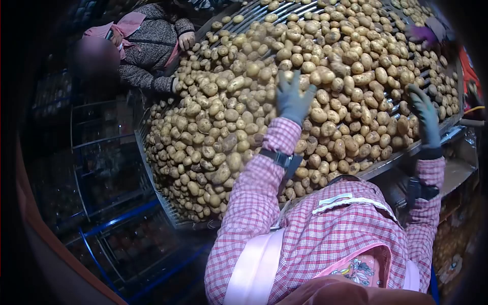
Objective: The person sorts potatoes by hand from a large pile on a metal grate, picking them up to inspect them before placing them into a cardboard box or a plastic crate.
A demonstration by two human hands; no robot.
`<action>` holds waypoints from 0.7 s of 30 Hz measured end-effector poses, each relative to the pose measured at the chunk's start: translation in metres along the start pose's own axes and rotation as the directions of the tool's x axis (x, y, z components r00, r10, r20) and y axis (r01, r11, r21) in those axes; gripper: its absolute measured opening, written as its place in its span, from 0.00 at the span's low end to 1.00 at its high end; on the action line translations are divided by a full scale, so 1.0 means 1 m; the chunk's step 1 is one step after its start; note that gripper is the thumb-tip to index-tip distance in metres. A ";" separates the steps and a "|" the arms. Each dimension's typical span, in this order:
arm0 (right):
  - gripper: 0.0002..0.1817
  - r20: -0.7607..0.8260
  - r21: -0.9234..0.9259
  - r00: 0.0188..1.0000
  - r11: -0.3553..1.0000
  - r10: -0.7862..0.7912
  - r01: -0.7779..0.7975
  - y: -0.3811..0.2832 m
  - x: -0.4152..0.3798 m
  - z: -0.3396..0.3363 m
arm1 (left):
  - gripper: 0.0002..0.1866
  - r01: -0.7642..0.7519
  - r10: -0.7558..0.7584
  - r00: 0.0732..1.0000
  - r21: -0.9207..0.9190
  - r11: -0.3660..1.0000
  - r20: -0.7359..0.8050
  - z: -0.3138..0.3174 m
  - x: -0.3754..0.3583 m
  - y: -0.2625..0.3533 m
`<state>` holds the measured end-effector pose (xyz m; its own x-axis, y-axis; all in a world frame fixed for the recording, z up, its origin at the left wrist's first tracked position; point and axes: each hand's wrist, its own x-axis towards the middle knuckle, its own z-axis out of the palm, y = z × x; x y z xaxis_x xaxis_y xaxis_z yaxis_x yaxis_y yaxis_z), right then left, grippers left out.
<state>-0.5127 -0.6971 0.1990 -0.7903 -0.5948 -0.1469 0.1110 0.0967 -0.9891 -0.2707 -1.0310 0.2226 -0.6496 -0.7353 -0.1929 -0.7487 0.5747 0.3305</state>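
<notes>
My left hand (295,99), in a grey-blue glove, lies over the heap of potatoes (351,145) near its middle. Its fingers are spread and I see nothing held in them. Further right, my right hand (426,113) wears the same kind of glove and reaches over the right-hand edge of the heap. Its fingers are stretched out beside a few potatoes, with nothing visible in the grip. The potatoes are pale yellow-brown, some with dark soil on them, and they are piled closely around both hands.
The potatoes lie on a table with metal bars (277,18) and a raised metal rim (389,163). At the upper left a person in a dark jacket (160,38) has both hands at the edge. A purple-gloved hand (423,34) of another person shows upper right. Blue metal frames (124,217) stand at left.
</notes>
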 end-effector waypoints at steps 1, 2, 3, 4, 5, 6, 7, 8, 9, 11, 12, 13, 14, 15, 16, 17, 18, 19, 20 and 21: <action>0.24 0.071 0.137 0.991 0.983 0.116 -0.125 -0.024 0.000 0.044 | 0.37 -0.097 0.096 0.995 -0.077 0.992 -0.008 0.000 -0.002 -0.004; 0.23 0.127 0.117 0.983 0.982 0.135 -0.150 -0.029 0.007 0.071 | 0.35 -0.192 0.192 0.981 -0.153 0.969 -0.016 0.000 -0.004 -0.007; 0.23 0.140 0.107 0.976 0.977 0.169 -0.184 -0.035 0.009 0.096 | 0.33 -0.313 0.309 0.950 -0.168 0.935 -0.051 0.003 0.006 -0.024; 0.22 0.203 0.128 0.958 0.965 0.202 -0.230 -0.034 0.011 0.113 | 0.31 -0.428 0.419 0.904 -0.181 0.885 -0.088 0.002 0.017 -0.038; 0.22 0.241 0.104 0.946 0.963 0.218 -0.249 -0.047 0.008 0.133 | 0.28 -0.311 0.299 0.950 -0.282 0.908 -0.087 -0.013 0.035 -0.054; 0.22 0.276 0.117 0.933 0.955 0.231 -0.272 -0.049 0.005 0.146 | 0.26 -0.189 0.176 0.982 -0.379 0.906 -0.070 -0.031 0.056 -0.072; 0.22 0.306 0.131 0.921 0.948 0.241 -0.292 -0.047 0.003 0.156 | 0.24 -0.091 0.062 0.993 -0.313 0.945 -0.100 -0.050 0.068 -0.077; 0.22 0.330 0.135 0.908 0.940 0.257 -0.315 -0.047 0.000 0.165 | 0.23 0.011 -0.046 0.990 -0.248 0.969 -0.133 -0.067 0.080 -0.080; 0.22 0.351 0.139 0.895 0.930 0.275 -0.340 -0.046 -0.004 0.172 | 0.24 -0.064 0.054 0.981 -0.047 0.997 -0.186 -0.059 0.105 -0.109; 0.21 0.388 0.144 0.870 0.913 0.303 -0.383 -0.037 -0.010 0.185 | 0.29 -0.099 0.124 0.990 0.306 0.947 -0.064 -0.037 0.143 -0.150; 0.20 0.404 0.142 0.859 0.906 0.315 -0.399 -0.029 -0.013 0.189 | 0.29 -0.069 0.074 0.997 0.290 0.954 -0.007 -0.040 0.148 -0.140; 0.20 0.422 0.142 0.846 0.898 0.325 -0.416 -0.022 -0.015 0.191 | 0.30 -0.038 0.025 0.998 0.279 0.960 0.050 -0.044 0.153 -0.132; 0.20 0.417 0.139 0.843 0.893 0.338 -0.427 -0.015 -0.018 0.193 | 0.30 -0.036 0.033 0.999 0.086 0.996 0.037 -0.041 0.161 -0.137; 0.19 0.414 0.137 0.840 0.888 0.351 -0.438 -0.009 -0.020 0.194 | 0.30 -0.033 0.036 0.999 -0.110 0.993 0.023 -0.038 0.172 -0.144; 0.19 0.409 0.139 0.838 0.883 0.362 -0.449 -0.004 -0.022 0.195 | 0.31 -0.018 0.019 1.000 -0.234 0.972 0.000 -0.052 0.170 -0.132; 0.19 0.404 0.141 0.835 0.876 0.375 -0.462 -0.001 -0.025 0.197 | 0.30 -0.136 0.068 0.969 -0.282 0.950 -0.239 -0.050 0.152 -0.120; 0.18 0.362 0.168 0.848 0.867 0.388 -0.469 -0.003 -0.030 0.201 | 0.30 -0.204 0.159 0.950 -0.147 0.968 -0.269 -0.057 0.133 -0.101; 0.18 0.379 0.147 0.835 0.865 0.399 -0.480 0.001 -0.032 0.199 | 0.30 -0.266 0.252 0.923 -0.011 0.964 -0.289 -0.056 0.118 -0.086; 0.18 0.399 0.125 0.821 0.863 0.408 -0.490 0.007 -0.033 0.198 | 0.30 -0.286 0.277 0.952 -0.060 0.956 -0.131 -0.043 0.105 -0.075; 0.18 0.421 0.103 0.806 0.862 0.415 -0.497 0.015 -0.033 0.198 | 0.31 -0.298 0.302 0.953 -0.109 0.948 0.028 -0.028 0.092 -0.063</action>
<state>-0.3652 -0.8339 0.1870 -0.3375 -0.7755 -0.5335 0.5504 0.2972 -0.7802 -0.2796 -1.1454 0.2101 -0.8491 -0.5168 -0.1097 -0.5021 0.7248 0.4718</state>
